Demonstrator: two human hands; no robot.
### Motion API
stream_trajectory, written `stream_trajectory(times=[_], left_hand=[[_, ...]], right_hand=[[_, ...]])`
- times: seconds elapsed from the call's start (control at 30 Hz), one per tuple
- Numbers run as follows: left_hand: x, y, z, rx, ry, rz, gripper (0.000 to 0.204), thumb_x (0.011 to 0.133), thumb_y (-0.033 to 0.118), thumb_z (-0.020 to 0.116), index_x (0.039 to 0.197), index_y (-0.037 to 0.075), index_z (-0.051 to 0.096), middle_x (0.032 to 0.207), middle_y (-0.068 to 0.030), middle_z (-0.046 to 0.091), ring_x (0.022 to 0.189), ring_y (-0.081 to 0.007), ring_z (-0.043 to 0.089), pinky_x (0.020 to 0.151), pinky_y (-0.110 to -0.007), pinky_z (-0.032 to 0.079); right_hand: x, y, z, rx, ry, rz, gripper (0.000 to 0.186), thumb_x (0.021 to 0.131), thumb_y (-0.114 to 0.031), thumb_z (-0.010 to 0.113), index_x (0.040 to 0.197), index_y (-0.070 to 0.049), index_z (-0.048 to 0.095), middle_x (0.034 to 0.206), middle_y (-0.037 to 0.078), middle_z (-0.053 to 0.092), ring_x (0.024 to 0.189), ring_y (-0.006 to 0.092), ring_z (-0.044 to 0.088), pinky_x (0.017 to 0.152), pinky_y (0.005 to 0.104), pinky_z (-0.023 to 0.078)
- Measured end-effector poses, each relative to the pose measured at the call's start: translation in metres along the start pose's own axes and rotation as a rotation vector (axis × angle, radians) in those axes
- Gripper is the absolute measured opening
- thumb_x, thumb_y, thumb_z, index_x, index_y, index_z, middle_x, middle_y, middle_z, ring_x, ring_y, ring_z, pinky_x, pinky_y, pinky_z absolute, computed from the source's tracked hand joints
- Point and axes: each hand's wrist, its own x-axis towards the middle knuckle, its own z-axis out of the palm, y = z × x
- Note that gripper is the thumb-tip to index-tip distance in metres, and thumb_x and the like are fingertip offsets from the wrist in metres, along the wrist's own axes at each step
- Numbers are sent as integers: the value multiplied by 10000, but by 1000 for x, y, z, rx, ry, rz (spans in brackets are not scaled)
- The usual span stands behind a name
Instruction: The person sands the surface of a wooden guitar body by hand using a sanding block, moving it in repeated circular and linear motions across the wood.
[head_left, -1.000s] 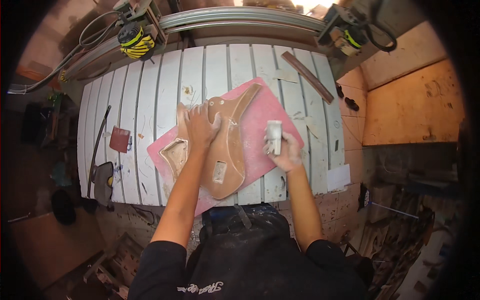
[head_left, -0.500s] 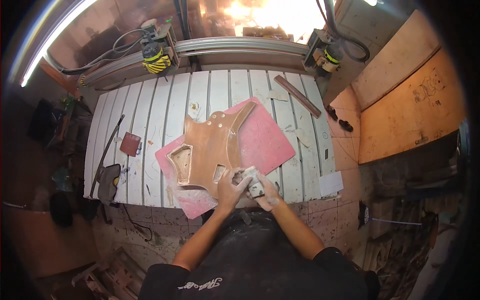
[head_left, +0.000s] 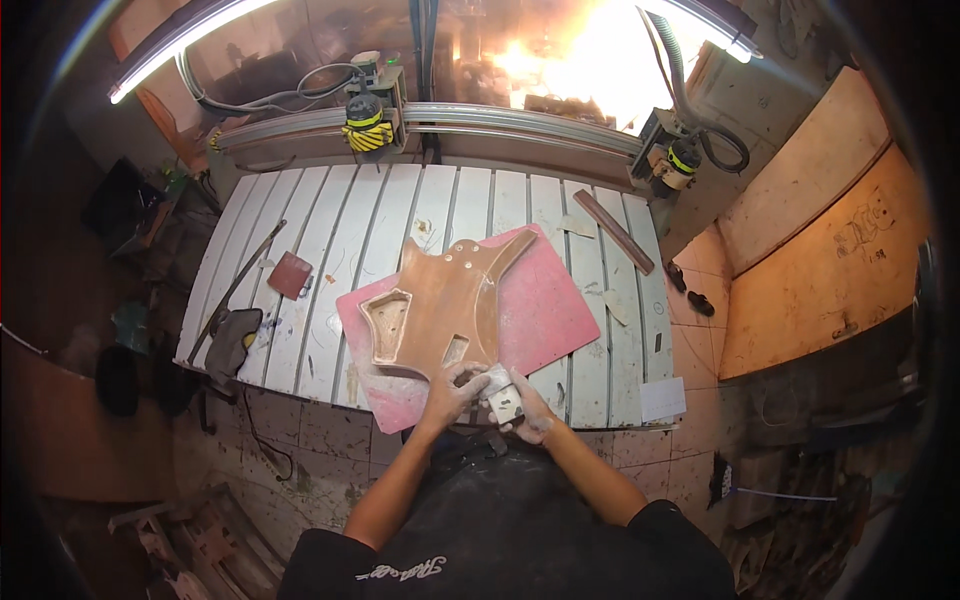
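My left hand (head_left: 455, 390) has its fingers closed on the upper part of a small dusty white block (head_left: 506, 404) with dark marks. My right hand (head_left: 535, 420) grips the same block from the right, over the near edge of the table. Just beyond them a brown wooden guitar body (head_left: 441, 300) with routed cavities and several small holes lies on a pink board (head_left: 556, 304). Both hands are coated with pale dust. The board rests on a white slatted table (head_left: 255, 215).
Behind runs a metal rail (head_left: 520, 122) with two tool heads (head_left: 368, 125). A red square (head_left: 289, 275), a dark rod (head_left: 247, 260) and a wood strip (head_left: 615, 230) lie on the table. Plywood sheets (head_left: 810, 280) stand right; dark footwear (head_left: 700, 302) is on the floor.
My left hand has left the guitar body and joined my right hand at the white block, which has moved down toward me. The view has tilted up, showing more wall and bright light.
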Motion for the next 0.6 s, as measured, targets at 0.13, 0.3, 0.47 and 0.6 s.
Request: stream_trajectory(times=[0.13, 0.3, 0.47, 0.6], left_hand=[[4, -6, -7, -68, -61, -90, 275, 967, 153, 781, 1194, 8, 725, 1011, -55, 731, 902, -113, 680, 815, -279, 554], [5, -2, 0, -73, -90, -57, 306, 943, 181, 798, 1181, -3, 738, 1049, -84, 751, 874, -136, 712, 806, -294, 571], [7, 0, -3, 137, -126, 52, 349, 919, 170, 805, 1231, 23, 752, 1101, -73, 729, 941, -157, 718, 838, -298, 574], [8, 9, 0, 45, -139, 37, 325, 927, 160, 800, 1211, 6, 757, 1119, -73, 716, 939, -153, 722, 836, -297, 577]], right_hand=[[-4, -16, 23, -86, 67, -74, 597, 1136, -580, 303, 1381, -112, 581, 950, 106, 751, 653, 207, 733, 516, 275, 583], [-5, -17, 10, -125, 99, -64, 621, 1138, -576, 299, 1396, -76, 563, 1012, 117, 749, 700, 215, 747, 556, 315, 623], [-9, -20, 18, -39, 61, -73, 625, 1117, -596, 378, 1380, -64, 574, 1093, 97, 721, 826, 246, 761, 635, 378, 653], [-7, -17, 8, 13, 62, -83, 581, 1126, -539, 401, 1384, -52, 583, 1125, 113, 738, 825, 210, 757, 624, 353, 656]])
